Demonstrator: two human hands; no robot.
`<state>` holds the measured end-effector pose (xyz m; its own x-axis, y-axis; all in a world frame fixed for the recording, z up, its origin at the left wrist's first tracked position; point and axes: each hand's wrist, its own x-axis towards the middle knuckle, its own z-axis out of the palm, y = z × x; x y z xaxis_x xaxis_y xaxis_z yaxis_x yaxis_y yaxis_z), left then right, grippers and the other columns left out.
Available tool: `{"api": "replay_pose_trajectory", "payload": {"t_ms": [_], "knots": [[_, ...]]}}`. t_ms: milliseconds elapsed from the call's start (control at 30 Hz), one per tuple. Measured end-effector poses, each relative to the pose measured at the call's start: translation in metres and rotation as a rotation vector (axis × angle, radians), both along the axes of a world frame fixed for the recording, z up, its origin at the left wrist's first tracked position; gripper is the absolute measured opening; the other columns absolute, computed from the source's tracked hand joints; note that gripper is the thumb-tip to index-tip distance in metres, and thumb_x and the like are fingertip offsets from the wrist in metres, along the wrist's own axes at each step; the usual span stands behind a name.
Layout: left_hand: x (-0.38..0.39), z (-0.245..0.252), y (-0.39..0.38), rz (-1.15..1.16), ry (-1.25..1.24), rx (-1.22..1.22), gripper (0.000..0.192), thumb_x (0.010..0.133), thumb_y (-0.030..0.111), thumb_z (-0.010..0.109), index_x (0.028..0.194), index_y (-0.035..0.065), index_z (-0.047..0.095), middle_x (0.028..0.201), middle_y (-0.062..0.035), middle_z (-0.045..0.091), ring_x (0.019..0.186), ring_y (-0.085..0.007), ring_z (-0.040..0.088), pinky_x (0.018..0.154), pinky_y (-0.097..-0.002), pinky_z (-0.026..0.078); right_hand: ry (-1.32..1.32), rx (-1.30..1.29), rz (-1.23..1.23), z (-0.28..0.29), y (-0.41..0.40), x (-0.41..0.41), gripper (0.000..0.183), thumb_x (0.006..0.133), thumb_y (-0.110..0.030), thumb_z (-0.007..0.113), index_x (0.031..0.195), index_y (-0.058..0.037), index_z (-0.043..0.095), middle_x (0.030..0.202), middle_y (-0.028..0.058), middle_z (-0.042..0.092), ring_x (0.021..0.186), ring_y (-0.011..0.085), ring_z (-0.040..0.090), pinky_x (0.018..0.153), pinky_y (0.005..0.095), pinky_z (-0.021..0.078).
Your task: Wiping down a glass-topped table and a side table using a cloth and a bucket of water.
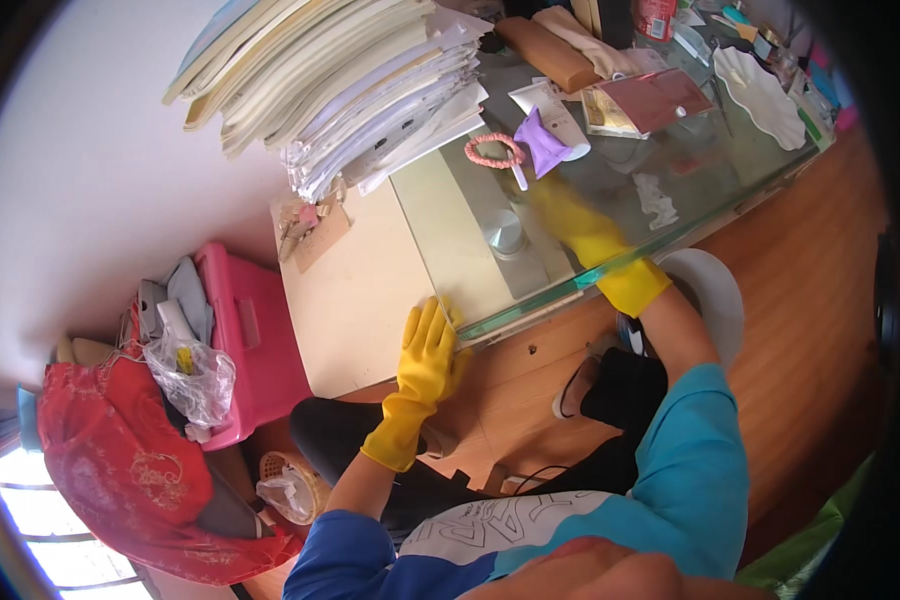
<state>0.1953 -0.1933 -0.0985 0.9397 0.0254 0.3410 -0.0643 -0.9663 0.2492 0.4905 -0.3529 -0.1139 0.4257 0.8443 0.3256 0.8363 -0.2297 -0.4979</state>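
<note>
My left hand (426, 356), in a yellow rubber glove, lies with straight fingers at the near left corner of the glass tabletop (450, 225). Its fingertips rest beside the glass edge, against a cream board (352, 300); the thumb stands away from them. My right hand (581, 225), gloved alike, is blurred and reaches past the front edge. That edge crosses the glove, so the hand seems to be beneath the glass; its fingers are indistinct. Nearby are a round metal mount (505, 231), a purple packet (544, 142), a pink coiled hair tie (495, 151) and a white tube (551, 112).
A tall paper stack (360, 82) stands at the back left. Farther right lie a brown case (547, 54), a dark red folder (656, 101), crumpled tissue (654, 201) and a white scalloped dish (757, 94). A pink bin (259, 345) and a wicker basket (315, 487) stand left.
</note>
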Motion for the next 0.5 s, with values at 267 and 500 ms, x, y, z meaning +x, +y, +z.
{"api": "replay_pose_trajectory", "payload": {"t_ms": [267,500], "knots": [[0.000,-0.003,0.004,0.011,-0.014,0.046,0.065,0.067,0.011,0.074,0.127,-0.0004,0.053,0.138,-0.0237,0.048,0.126,-0.0431,0.046,0.108,-0.0554,0.034,-0.134,0.067,0.182,-0.019,-0.027,-0.015,0.041,0.083,-0.005,0.058,0.124,-0.0038,0.059,0.127,0.0157,0.059,0.112,0.0318,0.057,0.093,0.0403,0.0465],[0.007,0.001,0.001,-0.021,-0.040,0.010,0.056,0.075,0.010,0.072,0.127,-0.0020,0.054,0.134,-0.0247,0.050,0.122,-0.0482,0.047,0.106,-0.0551,0.036,-0.017,0.122,-0.074,-0.002,0.016,0.006,0.047,0.080,-0.010,0.061,0.127,-0.0122,0.056,0.123,0.0128,0.058,0.108,0.0342,0.058,0.090,0.0413,0.0484]]}}
